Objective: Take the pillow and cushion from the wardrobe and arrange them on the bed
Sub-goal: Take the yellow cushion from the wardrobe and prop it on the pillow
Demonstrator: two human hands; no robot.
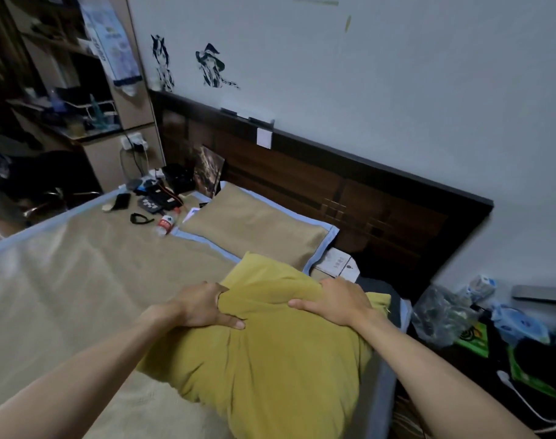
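A mustard-yellow cushion [270, 359] lies at the near right edge of the bed [64, 280]. My left hand [203, 307] grips its upper left part, fingers curled into the fabric. My right hand [333, 301] clutches its upper right part. A tan pillow with a blue border [257, 226] lies flat against the dark wooden headboard [349, 191], just beyond the cushion. The wardrobe is not in view.
A plastic bottle [166, 224], a black strap [141, 218], a phone [122, 201] and other small gadgets lie at the bed's far left corner. A white box [336, 263] sits beside the pillow. Bags and clutter [479, 318] fill the floor on the right. Shelves [64, 90] stand at the left.
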